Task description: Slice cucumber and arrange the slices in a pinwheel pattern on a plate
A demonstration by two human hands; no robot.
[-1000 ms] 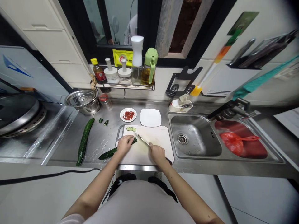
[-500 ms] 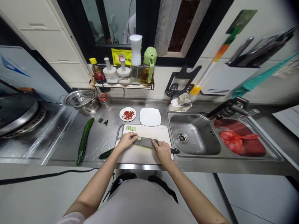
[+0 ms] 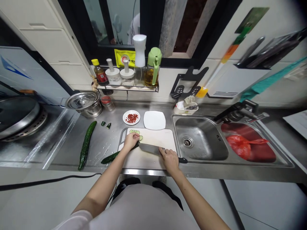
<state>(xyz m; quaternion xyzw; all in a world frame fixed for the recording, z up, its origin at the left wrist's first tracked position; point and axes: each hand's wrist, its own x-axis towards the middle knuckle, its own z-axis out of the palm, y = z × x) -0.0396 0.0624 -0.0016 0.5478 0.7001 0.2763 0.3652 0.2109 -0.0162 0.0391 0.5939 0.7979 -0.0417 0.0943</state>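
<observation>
A white cutting board (image 3: 155, 137) lies on the steel counter in front of me. My right hand (image 3: 169, 158) is closed round the black handle of a cleaver (image 3: 150, 148), whose blade lies flat over the board. My left hand (image 3: 131, 140) reaches to the board's far left corner, fingers pinched at a cucumber slice beside the small pile of slices (image 3: 136, 132). The partly cut cucumber (image 3: 111, 157) lies across the board's left edge, below my left wrist.
A whole cucumber (image 3: 85, 144) and two cut ends (image 3: 106, 124) lie left of the board. A dish of chopped red chilli (image 3: 131, 118) and an empty white plate (image 3: 154, 120) sit behind it. To the right is the sink (image 3: 199, 140). A lidded pot (image 3: 83, 103) stands far left.
The cleaver went from cutting upright to lying flat with a slice on it. My left hand left the cucumber and moved up to the slice pile; the slice is off the blade.
</observation>
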